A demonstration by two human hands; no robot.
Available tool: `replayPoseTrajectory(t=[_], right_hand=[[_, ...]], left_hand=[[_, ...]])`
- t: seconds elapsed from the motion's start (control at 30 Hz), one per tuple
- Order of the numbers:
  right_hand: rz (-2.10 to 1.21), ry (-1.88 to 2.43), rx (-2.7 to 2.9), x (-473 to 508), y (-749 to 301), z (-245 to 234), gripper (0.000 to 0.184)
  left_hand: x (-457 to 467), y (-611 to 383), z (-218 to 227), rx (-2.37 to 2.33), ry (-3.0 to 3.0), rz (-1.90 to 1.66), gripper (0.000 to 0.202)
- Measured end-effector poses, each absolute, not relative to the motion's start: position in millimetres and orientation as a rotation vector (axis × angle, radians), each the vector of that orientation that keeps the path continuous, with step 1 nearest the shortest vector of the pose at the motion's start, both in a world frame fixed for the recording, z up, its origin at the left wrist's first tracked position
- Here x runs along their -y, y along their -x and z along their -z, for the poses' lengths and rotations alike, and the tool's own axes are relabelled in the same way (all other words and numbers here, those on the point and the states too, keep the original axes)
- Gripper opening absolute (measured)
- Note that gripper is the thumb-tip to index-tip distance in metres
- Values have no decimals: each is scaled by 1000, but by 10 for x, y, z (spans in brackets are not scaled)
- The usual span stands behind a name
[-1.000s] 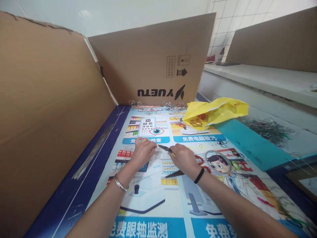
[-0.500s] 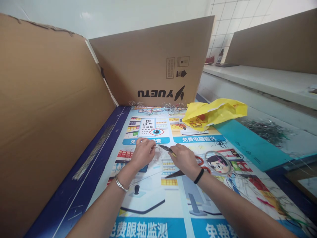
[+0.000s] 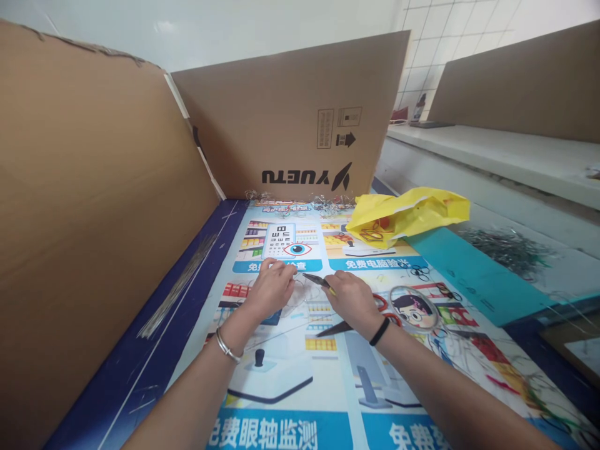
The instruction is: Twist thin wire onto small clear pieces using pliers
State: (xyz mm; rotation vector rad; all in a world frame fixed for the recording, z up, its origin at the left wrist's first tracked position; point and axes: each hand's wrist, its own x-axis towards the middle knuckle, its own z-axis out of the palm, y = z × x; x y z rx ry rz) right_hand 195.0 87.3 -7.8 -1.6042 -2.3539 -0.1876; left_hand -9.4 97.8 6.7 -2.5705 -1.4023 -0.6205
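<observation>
My left hand [image 3: 272,289] is closed in a pinch on a thin wire, whose fine curved line shows faintly below the fingertips. My right hand [image 3: 352,301] is wrapped around needle-nose pliers [image 3: 315,279] with a yellow-edged grip. Their dark jaws point left and end just short of my left fingertips. Whether the jaws touch the wire is too small to make out. Under my right hand lie scissors [image 3: 334,329] with orange-red handles, partly covered by the hand and wrist. A clear round ring [image 3: 414,309] sits right of the scissors.
A yellow plastic bag [image 3: 407,215] lies open at the back right. Straight wires [image 3: 178,287] form a bundle on the left. A tangle of wire pieces [image 3: 509,250] lies at the right. Cardboard panels [image 3: 290,119] stand behind and to the left. Wire scraps [image 3: 330,205] lie along the back panel.
Both hands stay almost in place, with the pliers still near the left fingertips. The whole view has shifted very slightly.
</observation>
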Motion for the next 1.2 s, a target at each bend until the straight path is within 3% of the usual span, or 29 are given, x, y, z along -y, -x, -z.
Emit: replayPoseTrajectory(t=[0.57, 1.2], right_hand=[[94, 1531, 2433, -863, -1935, 32, 18], [62, 1525, 2392, -874, -1949, 55, 15]], left_hand=[[-972, 22, 18, 1439, 2686, 716, 22], [-965, 22, -4, 1430, 2670, 650, 18]])
